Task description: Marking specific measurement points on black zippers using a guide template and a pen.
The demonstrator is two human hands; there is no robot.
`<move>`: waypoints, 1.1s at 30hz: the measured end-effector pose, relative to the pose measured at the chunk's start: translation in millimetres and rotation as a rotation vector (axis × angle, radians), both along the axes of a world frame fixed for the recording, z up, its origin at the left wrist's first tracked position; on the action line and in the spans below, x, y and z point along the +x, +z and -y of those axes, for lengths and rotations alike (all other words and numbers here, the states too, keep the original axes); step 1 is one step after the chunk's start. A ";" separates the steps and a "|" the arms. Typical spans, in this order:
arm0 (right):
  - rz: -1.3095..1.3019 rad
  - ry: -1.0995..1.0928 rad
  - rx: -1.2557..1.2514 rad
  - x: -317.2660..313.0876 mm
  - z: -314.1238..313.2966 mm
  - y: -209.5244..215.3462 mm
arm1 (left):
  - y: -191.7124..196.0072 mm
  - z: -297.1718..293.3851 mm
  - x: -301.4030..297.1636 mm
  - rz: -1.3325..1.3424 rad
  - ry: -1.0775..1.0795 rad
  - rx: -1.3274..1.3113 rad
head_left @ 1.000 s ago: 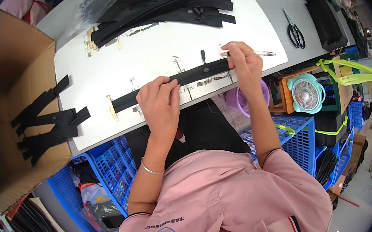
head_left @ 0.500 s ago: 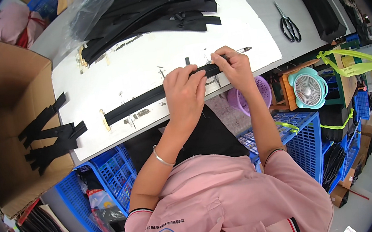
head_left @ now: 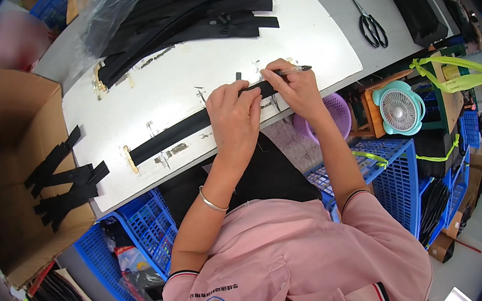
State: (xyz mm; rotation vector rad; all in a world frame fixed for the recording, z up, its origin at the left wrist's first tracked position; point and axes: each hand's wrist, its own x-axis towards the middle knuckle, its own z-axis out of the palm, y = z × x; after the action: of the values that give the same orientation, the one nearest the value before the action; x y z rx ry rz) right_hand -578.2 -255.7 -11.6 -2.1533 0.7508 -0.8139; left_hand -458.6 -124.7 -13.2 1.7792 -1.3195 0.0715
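Note:
A long black zipper lies straight across the white board in front of me. My left hand presses it down near its right end, fingers bent and close together. In my right hand is a pen, pinched between thumb and fingers, its clear end sticking out to the right. The right thumb is beside the zipper's right end; the pen's other end is hidden by the fingers. A small black piece stands just beyond the zipper. Dark pen marks and tape bits dot the board.
A pile of black zippers with clear plastic lies at the back. Scissors rest at the right. An open cardboard box stands left, black zippers over its edge. A fan and blue crates are below right.
My right hand has shifted slightly left with the pen, and less of the pen sticks out. The zipper's surface now looks plain, where a lengthwise line showed before.

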 end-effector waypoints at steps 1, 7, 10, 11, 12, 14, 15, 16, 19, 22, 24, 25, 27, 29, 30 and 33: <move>0.024 -0.003 0.083 0.7 -0.6 2.0 | -0.5 -0.8 0.6 0.001 0.000 0.001; 0.055 0.029 0.135 -5.9 1.0 4.4 | -0.7 0.2 -0.6 0.005 0.005 -0.006; 0.025 0.041 0.086 -6.8 2.1 3.4 | -1.2 1.0 -1.3 -0.013 0.002 -0.015; 0.004 0.048 0.056 -6.8 2.8 2.9 | -0.5 1.3 -1.0 -0.011 0.001 -0.026; 0.005 0.058 0.058 -5.6 2.4 2.6 | -0.2 0.0 0.2 -0.006 0.005 -0.034; -0.004 0.085 0.032 -2.6 0.9 1.6 | -6.4 -3.2 1.9 -0.021 -0.006 -0.003; 0.005 0.108 0.036 -2.2 -0.4 3.1 | -6.4 -7.0 4.3 -0.033 -0.023 0.028; 0.013 0.084 0.130 -4.8 -0.3 2.9 | -0.7 -11.6 4.8 -0.023 0.002 0.035; 0.138 0.006 0.288 -14.9 -3.3 1.1 | 12.2 -39.5 -2.3 0.057 0.039 0.145; 0.282 -0.045 0.265 -25.9 0.9 -10.5 | 9.9 -68.0 3.9 0.040 0.058 0.230; 0.375 -0.087 0.331 -24.9 1.4 -10.7 | 7.0 -74.2 15.6 0.012 -0.016 0.290; 0.397 -0.092 0.347 -19.8 0.6 -11.5 | 4.8 -71.4 25.5 0.015 -0.026 0.295; 0.408 -0.105 0.381 -11.1 2.2 -9.2 | 3.0 -57.4 54.0 0.049 -0.019 0.302; 0.390 -0.149 0.404 -21.6 5.5 1.2 | 5.6 -28.4 70.1 0.084 -0.056 0.280; 0.399 -0.147 0.434 -20.7 6.6 0.2 | 10.6 -22.5 79.0 0.038 -0.079 0.310; 0.346 -0.113 0.490 -7.3 5.3 -2.3 | 34.1 -47.6 98.1 -0.021 -0.005 0.305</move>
State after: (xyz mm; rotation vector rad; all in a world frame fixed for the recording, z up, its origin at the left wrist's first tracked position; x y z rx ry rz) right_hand -585.5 -261.0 -13.9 -1.5005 0.7959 -0.9188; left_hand -360.5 -77.1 20.9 2.0241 -1.3763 -0.1599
